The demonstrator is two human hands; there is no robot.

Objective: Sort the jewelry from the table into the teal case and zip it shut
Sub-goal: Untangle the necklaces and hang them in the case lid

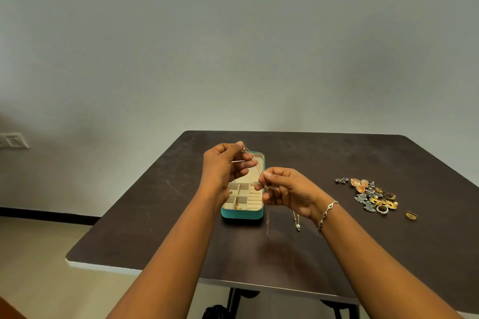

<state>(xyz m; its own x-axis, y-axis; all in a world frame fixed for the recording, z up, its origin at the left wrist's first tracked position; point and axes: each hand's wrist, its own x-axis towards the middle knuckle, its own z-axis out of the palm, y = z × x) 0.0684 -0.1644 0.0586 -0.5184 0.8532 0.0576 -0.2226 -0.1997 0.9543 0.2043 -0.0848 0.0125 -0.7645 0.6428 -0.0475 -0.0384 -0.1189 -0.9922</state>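
The teal case (pixel 242 214) lies open on the dark table (pixel 160 204), its cream compartments showing and a few small gold pieces in the left ones. My left hand (pixel 224 166) and my right hand (pixel 283 190) are raised above the case. Both pinch a thin gold chain (pixel 255 167) stretched between them. A loose end of the chain hangs down at the case's right. A second chain with a pearl pendant (pixel 297 225) lies on the table under my right wrist.
A heap of jewelry (pixel 370 195) with rings, earrings and brooches lies at the right of the table. One gold ring (pixel 411 215) sits apart from it. The table's left edge and front edge are close.
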